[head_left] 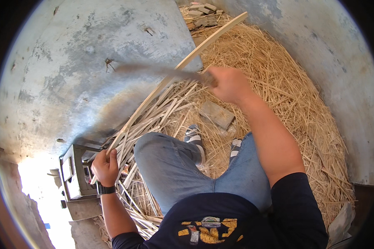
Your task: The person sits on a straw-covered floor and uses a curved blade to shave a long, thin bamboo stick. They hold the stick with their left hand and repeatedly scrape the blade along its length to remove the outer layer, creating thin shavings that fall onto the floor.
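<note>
A long, pale bamboo strip (149, 96) slants from low on the left up to the far middle. My left hand (105, 168) is closed round its near end, with a dark watch on the wrist. In front of me my right hand (228, 84) is closed on the handle of a long knife (147, 70). The blade points left and crosses the strip; motion blurs it, so I cannot tell whether the two touch. Beneath the strip lies a heap of thin split strips (153, 118), beside my left knee.
Straw-like shavings (278, 83) cover the floor ahead and to the right. A flat grey block (217, 114) lies before my feet. A small wooden stool or frame (72, 170) stands at the left by a bright opening. Worn grey walls (70, 54) close in the space.
</note>
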The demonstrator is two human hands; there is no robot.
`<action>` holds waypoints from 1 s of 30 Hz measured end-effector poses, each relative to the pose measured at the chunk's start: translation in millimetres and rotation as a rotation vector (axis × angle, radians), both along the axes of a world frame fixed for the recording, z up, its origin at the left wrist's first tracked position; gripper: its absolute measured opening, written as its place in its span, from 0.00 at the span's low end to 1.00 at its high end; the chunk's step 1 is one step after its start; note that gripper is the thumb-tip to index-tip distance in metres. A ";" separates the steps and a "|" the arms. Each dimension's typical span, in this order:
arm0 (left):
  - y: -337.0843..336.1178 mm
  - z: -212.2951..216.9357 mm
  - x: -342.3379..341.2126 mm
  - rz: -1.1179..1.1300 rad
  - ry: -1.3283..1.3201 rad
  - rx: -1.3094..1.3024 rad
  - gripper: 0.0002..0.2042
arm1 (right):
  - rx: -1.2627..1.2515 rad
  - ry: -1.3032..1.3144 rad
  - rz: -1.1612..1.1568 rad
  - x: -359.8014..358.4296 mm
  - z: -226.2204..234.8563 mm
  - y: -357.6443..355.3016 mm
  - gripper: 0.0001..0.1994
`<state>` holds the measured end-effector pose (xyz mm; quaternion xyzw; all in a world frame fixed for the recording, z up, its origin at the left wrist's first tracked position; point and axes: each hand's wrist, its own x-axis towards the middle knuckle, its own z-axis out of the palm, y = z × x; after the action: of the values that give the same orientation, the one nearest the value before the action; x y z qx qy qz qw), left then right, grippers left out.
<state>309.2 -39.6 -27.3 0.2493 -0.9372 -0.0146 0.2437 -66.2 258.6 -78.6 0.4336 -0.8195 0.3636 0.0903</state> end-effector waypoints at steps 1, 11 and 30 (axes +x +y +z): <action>-2.9 -3.4 0.4 -0.025 -0.023 0.061 0.24 | 0.052 0.086 0.082 11.6 0.2 -6.4 0.09; -36.8 -9.6 29.5 0.091 0.088 0.337 0.26 | -0.011 -0.123 -0.135 -20.3 -5.4 16.0 0.10; -7.7 -9.7 13.4 0.042 0.010 -0.068 0.25 | 0.016 0.042 -0.141 -16.4 7.0 10.7 0.10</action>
<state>322.6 -47.4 -37.0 0.2602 -0.9304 0.0211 0.2571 -82.5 269.3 -71.6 0.3830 -0.8488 0.3407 0.1296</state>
